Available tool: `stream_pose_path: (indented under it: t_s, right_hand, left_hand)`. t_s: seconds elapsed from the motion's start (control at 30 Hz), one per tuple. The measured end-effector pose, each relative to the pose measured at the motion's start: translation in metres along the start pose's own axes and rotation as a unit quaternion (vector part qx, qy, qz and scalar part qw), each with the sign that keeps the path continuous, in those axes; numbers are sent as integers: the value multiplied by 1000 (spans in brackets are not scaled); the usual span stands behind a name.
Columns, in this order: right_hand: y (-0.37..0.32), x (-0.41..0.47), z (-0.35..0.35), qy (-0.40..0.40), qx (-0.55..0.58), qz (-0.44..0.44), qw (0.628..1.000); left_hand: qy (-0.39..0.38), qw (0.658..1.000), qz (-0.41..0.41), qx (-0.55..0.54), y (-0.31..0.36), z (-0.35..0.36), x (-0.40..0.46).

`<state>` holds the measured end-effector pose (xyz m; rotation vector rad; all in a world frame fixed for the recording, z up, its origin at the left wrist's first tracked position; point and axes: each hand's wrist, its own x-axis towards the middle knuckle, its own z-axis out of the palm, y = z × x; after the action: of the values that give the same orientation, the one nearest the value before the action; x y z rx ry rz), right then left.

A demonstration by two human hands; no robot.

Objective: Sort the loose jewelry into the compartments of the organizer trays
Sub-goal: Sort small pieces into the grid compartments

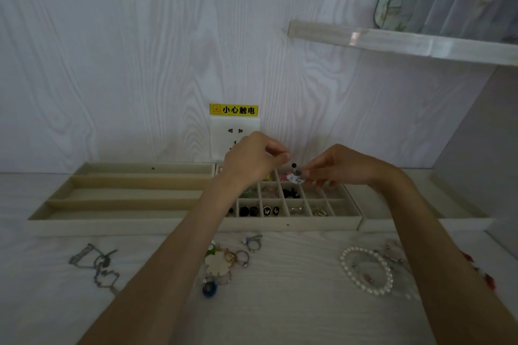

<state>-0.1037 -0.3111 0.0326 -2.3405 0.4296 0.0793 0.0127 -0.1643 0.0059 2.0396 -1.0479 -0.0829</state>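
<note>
Two organizer trays sit side by side at the back of the table, against the wall: the long-slot tray left, the grid tray right. Before them lie a chain at left, rings in the middle, and a bead bracelet at right.

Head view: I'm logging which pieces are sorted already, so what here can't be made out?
- The piece between the left hand and right hand: too small and blurred to identify.
- Grid tray cells at back left: hidden by the left hand and forearm.
- Contents of the front cells: too small and dim to name.
- Red-beaded piece on the table: partly covered by the right forearm.
- Shelf items: cut off by the top-right edge.
</note>
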Motion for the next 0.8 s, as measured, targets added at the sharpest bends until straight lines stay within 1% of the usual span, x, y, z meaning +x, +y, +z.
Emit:
stream_pose_path:
  t_s: [0.07, 0.2, 0.3, 0.4, 0.6, 0.8]
  right_hand:
    - [0, 1, 3, -14, -17, 13, 1000]
    - [2, 6, 7, 8, -21, 21, 1000]
    - [4, 8, 8, 27, -16, 25, 999]
    - [6, 7, 8, 22, -25, 25, 999]
    - [7, 9, 7, 26, -38, 19, 999]
    - [8, 9, 7, 38, -32, 22, 999]
  left_hand:
    - [1, 999, -6, 34, -1, 5, -2]
    - [0, 997, -4, 80, -2, 9, -6]
    - [20, 996, -6, 91, -1, 10, -8]
    - [28, 995, -9, 96, 0, 11, -9]
    - [4, 996, 1, 93, -1, 18, -10]
    - [-48, 984, 30, 170, -5, 20, -10]
